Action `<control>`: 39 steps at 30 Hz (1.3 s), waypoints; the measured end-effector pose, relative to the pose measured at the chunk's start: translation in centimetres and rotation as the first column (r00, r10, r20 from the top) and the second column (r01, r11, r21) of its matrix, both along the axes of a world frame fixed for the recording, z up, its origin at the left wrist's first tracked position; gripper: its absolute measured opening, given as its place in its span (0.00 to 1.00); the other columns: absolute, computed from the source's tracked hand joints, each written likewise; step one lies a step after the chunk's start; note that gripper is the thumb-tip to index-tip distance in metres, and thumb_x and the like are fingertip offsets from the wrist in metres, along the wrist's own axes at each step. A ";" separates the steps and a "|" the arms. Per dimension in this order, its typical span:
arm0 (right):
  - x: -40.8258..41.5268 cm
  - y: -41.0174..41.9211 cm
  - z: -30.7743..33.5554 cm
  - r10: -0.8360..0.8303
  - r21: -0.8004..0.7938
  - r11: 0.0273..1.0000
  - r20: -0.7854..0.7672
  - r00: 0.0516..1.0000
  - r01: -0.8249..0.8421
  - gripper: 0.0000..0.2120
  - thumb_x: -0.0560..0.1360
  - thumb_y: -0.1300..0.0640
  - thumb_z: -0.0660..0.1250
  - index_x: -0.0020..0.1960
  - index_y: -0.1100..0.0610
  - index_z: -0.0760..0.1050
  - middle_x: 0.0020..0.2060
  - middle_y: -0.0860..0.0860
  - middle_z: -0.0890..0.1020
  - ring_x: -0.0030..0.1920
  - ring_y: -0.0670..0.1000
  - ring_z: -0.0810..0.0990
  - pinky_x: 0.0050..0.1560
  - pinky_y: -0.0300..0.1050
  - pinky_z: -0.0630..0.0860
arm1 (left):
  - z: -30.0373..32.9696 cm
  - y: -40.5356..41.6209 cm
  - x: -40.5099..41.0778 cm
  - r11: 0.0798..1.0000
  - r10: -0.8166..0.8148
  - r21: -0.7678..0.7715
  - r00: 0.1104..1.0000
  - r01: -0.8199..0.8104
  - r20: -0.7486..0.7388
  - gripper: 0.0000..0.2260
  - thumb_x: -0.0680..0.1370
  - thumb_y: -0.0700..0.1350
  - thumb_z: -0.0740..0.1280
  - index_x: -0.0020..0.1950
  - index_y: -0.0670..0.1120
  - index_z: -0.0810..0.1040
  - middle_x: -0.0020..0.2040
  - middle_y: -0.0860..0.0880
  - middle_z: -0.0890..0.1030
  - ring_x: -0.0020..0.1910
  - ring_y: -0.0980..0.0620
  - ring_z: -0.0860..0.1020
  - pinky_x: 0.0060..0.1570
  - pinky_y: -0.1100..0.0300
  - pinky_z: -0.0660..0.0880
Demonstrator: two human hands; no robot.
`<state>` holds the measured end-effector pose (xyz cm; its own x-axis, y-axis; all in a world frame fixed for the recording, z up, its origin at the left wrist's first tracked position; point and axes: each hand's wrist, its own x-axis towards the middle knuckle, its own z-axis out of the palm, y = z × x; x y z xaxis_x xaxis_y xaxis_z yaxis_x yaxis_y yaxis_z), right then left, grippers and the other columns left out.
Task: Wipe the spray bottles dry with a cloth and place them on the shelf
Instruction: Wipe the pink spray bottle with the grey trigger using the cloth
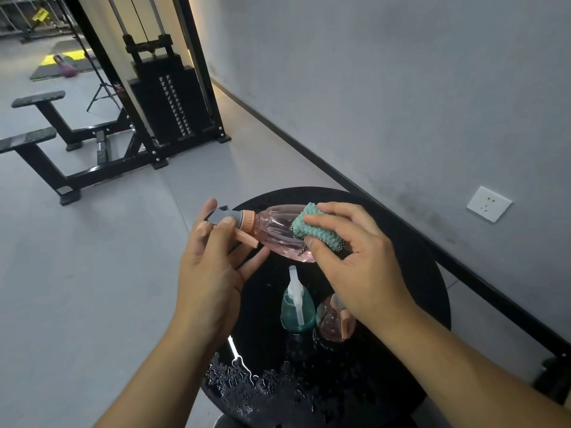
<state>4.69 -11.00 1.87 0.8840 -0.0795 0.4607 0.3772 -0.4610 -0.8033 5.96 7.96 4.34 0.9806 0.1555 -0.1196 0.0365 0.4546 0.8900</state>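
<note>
Held sideways above the round black desk, pink spray bottle, most likely so the whole belly can be reached and drips fall back onto the wet top. Left hand at the spray head, fingers clamped around the grey and orange nozzle and trigger, steadying the bottle against the rubbing. Right hand at the far end, fingers pinched on a folded teal cloth pressed flat to the bottle's side, thumb below and the rest above, a grip suited to sliding along the ribs. Clear pink plastic, ribbed lengthwise, swelling from a narrow orange collar; whether any liquid inside, cannot tell. Lower on the desk, standing upright just beside each other, a teal spray bottle with a white head and a second pink bottle, partly hidden behind the right wrist, apparently waiting for their turn. Water beads and streaks across the near edge of the desk. No shelf in sight; only grey floor, wall with a socket, and a black weight machine beyond. Wiping step under way, judging by the hold, with placing yet to come.
</note>
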 end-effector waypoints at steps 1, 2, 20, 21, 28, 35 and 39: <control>0.0 0.0 0.0 -0.002 0.003 1.000 0.002 1.000 0.002 0.16 0.77 0.58 0.73 0.64 0.47 0.82 0.63 0.38 0.75 0.68 0.46 0.75 0.59 0.48 0.82 | 0.0 0.0 0.0 1.000 0.013 0.001 1.000 -0.013 -0.004 0.17 0.87 0.42 0.63 0.75 0.54 0.75 0.52 0.45 0.86 0.58 0.41 0.87 0.55 0.44 0.85; -0.1 0.0 0.0 -0.003 0.005 1.000 0.001 1.000 0.003 0.16 0.77 0.58 0.73 0.64 0.46 0.82 0.63 0.37 0.75 0.68 0.46 0.75 0.59 0.48 0.82 | 0.0 -0.1 0.1 1.000 0.027 0.001 1.000 -0.027 -0.009 0.16 0.87 0.41 0.63 0.74 0.53 0.76 0.51 0.44 0.86 0.58 0.41 0.87 0.55 0.44 0.86; 0.1 0.1 0.1 -0.010 0.018 1.000 -0.006 1.000 0.010 0.15 0.78 0.57 0.73 0.64 0.48 0.83 0.62 0.38 0.76 0.67 0.45 0.75 0.59 0.46 0.82 | 0.2 0.3 0.2 0.978 0.146 0.154 0.989 -0.144 -0.007 0.14 0.83 0.38 0.68 0.63 0.54 0.85 0.56 0.36 0.86 0.48 0.41 0.85 0.45 0.55 0.85; 0.1 0.1 0.0 -0.008 0.017 1.000 -0.013 1.000 0.009 0.15 0.78 0.57 0.73 0.63 0.48 0.83 0.62 0.38 0.76 0.67 0.45 0.75 0.59 0.46 0.82 | 0.0 0.3 0.1 0.975 0.153 0.164 0.988 -0.150 -0.007 0.13 0.83 0.38 0.68 0.63 0.53 0.85 0.55 0.38 0.86 0.46 0.43 0.85 0.46 0.54 0.86; 0.1 1.1 0.2 -0.046 -0.161 0.986 0.031 0.998 0.050 0.16 0.79 0.55 0.71 0.66 0.49 0.81 0.64 0.41 0.76 0.66 0.45 0.73 0.62 0.45 0.81 | -0.3 -0.7 -0.2 0.968 0.172 0.192 0.985 -0.163 -0.030 0.12 0.83 0.36 0.67 0.61 0.49 0.85 0.40 0.49 0.87 0.38 0.51 0.84 0.48 0.56 0.86; 0.3 1.3 0.3 -0.050 -0.274 0.960 0.012 0.999 0.051 0.15 0.79 0.54 0.70 0.66 0.48 0.81 0.64 0.42 0.76 0.64 0.45 0.72 0.63 0.54 0.79 | -0.4 -0.9 -0.1 0.962 0.184 0.214 0.982 -0.169 -0.050 0.12 0.83 0.36 0.66 0.58 0.50 0.84 0.40 0.49 0.87 0.39 0.49 0.84 0.51 0.54 0.86; 0.2 1.5 0.4 -0.061 -0.284 0.957 0.020 0.998 0.064 0.15 0.79 0.54 0.70 0.66 0.48 0.81 0.64 0.42 0.76 0.64 0.45 0.72 0.63 0.50 0.79 | -0.3 -1.3 -0.4 0.961 0.160 0.238 0.986 -0.143 -0.055 0.12 0.83 0.36 0.65 0.60 0.50 0.82 0.41 0.47 0.87 0.39 0.49 0.85 0.54 0.50 0.86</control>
